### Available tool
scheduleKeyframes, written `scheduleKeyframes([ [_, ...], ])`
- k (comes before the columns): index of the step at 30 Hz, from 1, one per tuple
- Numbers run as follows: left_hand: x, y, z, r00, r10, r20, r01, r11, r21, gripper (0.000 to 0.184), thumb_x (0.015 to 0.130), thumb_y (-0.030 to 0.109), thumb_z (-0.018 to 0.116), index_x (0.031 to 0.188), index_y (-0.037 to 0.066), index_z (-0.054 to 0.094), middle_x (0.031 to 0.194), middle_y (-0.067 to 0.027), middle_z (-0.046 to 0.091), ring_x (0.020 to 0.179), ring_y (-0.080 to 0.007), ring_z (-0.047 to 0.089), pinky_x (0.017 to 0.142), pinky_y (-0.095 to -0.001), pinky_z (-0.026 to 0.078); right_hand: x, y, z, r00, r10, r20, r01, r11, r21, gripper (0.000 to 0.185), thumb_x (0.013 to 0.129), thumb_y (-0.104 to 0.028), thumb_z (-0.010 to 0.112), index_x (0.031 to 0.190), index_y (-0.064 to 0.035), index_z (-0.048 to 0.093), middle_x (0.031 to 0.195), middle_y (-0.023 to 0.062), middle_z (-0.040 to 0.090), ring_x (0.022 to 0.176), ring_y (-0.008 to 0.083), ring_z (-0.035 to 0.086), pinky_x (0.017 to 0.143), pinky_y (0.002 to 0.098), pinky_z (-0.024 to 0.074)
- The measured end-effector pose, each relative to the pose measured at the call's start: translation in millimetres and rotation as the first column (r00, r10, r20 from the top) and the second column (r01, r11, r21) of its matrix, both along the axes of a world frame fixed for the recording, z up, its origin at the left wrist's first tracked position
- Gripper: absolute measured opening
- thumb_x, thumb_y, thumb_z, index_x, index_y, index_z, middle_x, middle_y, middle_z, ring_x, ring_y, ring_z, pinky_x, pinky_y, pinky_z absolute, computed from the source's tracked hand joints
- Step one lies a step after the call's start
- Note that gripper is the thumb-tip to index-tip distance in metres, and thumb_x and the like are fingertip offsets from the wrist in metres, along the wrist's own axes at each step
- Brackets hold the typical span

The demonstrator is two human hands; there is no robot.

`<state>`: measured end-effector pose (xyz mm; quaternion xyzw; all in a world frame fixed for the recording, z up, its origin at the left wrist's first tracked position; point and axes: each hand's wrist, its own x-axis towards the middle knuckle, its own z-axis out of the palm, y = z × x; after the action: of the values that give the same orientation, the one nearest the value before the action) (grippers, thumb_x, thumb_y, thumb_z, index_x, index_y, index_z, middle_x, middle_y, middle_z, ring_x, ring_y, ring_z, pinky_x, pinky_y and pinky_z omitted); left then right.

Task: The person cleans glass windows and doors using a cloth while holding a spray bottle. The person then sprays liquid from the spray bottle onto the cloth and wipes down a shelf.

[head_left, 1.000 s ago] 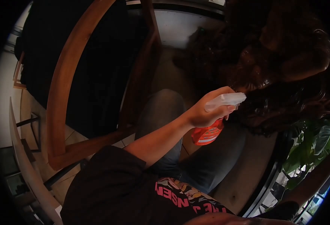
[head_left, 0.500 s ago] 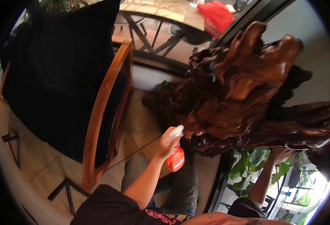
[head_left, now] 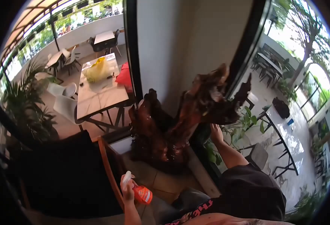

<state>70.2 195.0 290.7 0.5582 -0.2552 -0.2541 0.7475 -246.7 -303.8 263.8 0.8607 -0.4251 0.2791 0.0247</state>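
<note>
Well, we had the red spray bottle (head_left: 143, 195) grasped in our left hand (head_left: 127, 190), upright but tilted, between the black chair (head_left: 67, 176) and the carved wood (head_left: 158, 140). Our right hand (head_left: 216, 135) was up by the wood's right side, near the leafy plant (head_left: 245, 123) — we couldn't tell whether it gripped anything (its fingertips were hard to see).
</note>
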Motion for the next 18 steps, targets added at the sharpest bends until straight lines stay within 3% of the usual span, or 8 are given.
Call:
scheduleKeyframes([
  [3,7.6,7.4,67.8,0.995,-0.022,0.099,0.016,0.998,0.061,0.052,0.092,0.043,0.056,0.118,-0.002,0.057,0.098,-0.0072,0.059,0.063,-0.0114,0.055,0.053,-0.0264,0.048,-11.6,0.6,15.8,0.936,0.205,-0.286,-0.098,0.933,0.347,0.050,0.084,0.000,0.048,0.134,-0.0034,0.050,0.137,0.0200,0.052,0.122,0.0428,0.053,0.099,0.0493,0.0475],
  [4,9.7,10.6,86.7,0.991,-0.021,0.132,0.010,0.997,0.083,0.054,0.092,0.046,0.056,0.117,-0.002,0.057,0.098,-0.0075,0.058,0.064,-0.0121,0.056,0.052,-0.0272,0.049,-14.1,9.3,16.9,0.944,0.202,-0.260,-0.098,0.926,0.364,0.050,0.084,0.000,0.048,0.134,-0.0034,0.050,0.137,0.0200,0.052,0.122,0.0428,0.053,0.099,0.0493,0.0475],
  [9,-36.6,-25.4,207.9,0.983,-0.032,0.179,0.014,0.995,0.099,0.054,0.092,0.046,0.055,0.117,-0.002,0.057,0.098,-0.0082,0.059,0.064,-0.0133,0.056,0.054,-0.0281,0.050,-26.0,61.6,71.6,0.955,-0.112,0.276,-0.046,0.860,0.507,0.051,0.087,0.003,0.042,0.135,-0.0061,0.056,0.139,0.0182,0.055,0.120,0.0429,0.056,0.100,0.0475,0.0480],
  [10,-48.0,-33.9,223.4,0.990,-0.062,0.129,0.053,0.996,0.072,0.052,0.092,0.044,0.055,0.116,-0.002,0.058,0.098,-0.0085,0.059,0.064,-0.0137,0.057,0.055,-0.0284,0.050,-23.7,79.3,89.4,0.886,-0.179,0.427,-0.040,0.889,0.457,0.052,0.088,0.003,0.040,0.136,-0.0071,0.057,0.142,0.0198,0.054,0.122,0.0432,0.055,0.101,0.0465,0.0474],
  [12,-60.6,-45.0,240.9,0.992,-0.100,0.082,0.095,0.993,0.071,0.049,0.092,0.042,0.054,0.115,-0.002,0.058,0.098,-0.0089,0.059,0.065,-0.0141,0.057,0.056,-0.0287,0.051,-27.1,111.7,133.4,0.610,-0.223,0.761,-0.312,0.814,0.489,0.053,0.088,0.005,0.042,0.136,-0.0078,0.058,0.144,0.0224,0.051,0.129,0.0419,0.051,0.104,0.0443,0.0458],
  [13,-64.3,-50.1,244.0,0.983,-0.166,0.078,0.163,0.985,0.050,0.047,0.092,0.039,0.054,0.114,-0.002,0.058,0.098,-0.0092,0.059,0.066,-0.0144,0.058,0.057,-0.0293,0.051,-38.2,118.2,140.3,0.603,-0.252,0.757,-0.308,0.802,0.512,0.053,0.088,0.005,0.042,0.136,-0.0078,0.058,0.144,0.0224,0.051,0.129,0.0419,0.051,0.104,0.0443,0.0458],
  [15,-86.8,-68.7,275.2,0.965,-0.252,0.075,0.248,0.967,0.058,0.044,0.091,0.036,0.053,0.113,-0.002,0.058,0.099,-0.0094,0.059,0.067,-0.0147,0.058,0.058,-0.0299,0.052,-70.6,115.1,162.1,0.815,-0.118,0.568,-0.160,0.895,0.417,0.052,0.087,0.007,0.046,0.136,-0.0065,0.058,0.142,0.0245,0.052,0.130,0.0413,0.051,0.106,0.0426,0.0451],
  [18,-97.3,-84.9,293.0,0.892,-0.430,0.141,0.412,0.900,0.142,0.041,0.090,0.032,0.052,0.112,-0.002,0.057,0.101,-0.0102,0.059,0.068,-0.0149,0.058,0.060,-0.0303,0.052,-92.0,122.9,147.2,0.769,-0.200,0.607,-0.118,0.889,0.442,0.051,0.088,0.008,0.044,0.135,-0.0040,0.058,0.138,0.0257,0.054,0.129,0.0413,0.052,0.105,0.0419,0.0455],
])
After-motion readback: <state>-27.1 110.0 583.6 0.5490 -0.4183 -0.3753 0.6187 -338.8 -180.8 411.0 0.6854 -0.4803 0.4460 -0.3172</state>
